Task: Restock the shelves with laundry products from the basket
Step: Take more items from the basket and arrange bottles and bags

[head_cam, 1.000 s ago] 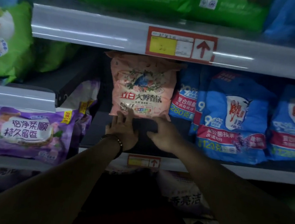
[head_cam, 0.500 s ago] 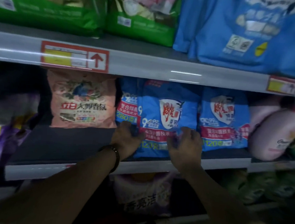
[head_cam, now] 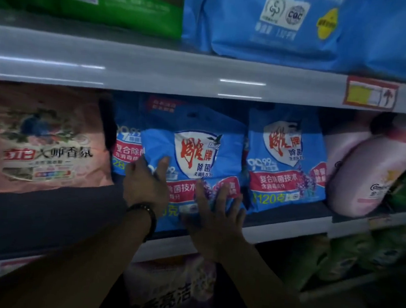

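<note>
A blue detergent bag (head_cam: 192, 153) with a white shield label stands at the front of the middle shelf (head_cam: 44, 216). My left hand (head_cam: 146, 183), a dark bracelet on its wrist, lies on the bag's lower left, fingers around its edge. My right hand (head_cam: 216, 216) presses flat on the bag's lower right with straight fingers. A pink detergent bag (head_cam: 43, 140) stands to the left, upright against the back. A second blue bag (head_cam: 286, 158) stands just right of the first. The basket is out of view.
Pink softener bottles (head_cam: 370, 168) lean at the right of the middle shelf. Green bags (head_cam: 117, 1) and large blue bags (head_cam: 282, 25) fill the shelf above. A pale purple bag (head_cam: 170, 291) sits on the lower shelf. A dark bare patch of shelf lies before the pink bag.
Both hands left the pink bag and moved right onto the blue bag. The view swung right and closer; my hands now sit higher on the blue bag's front.
</note>
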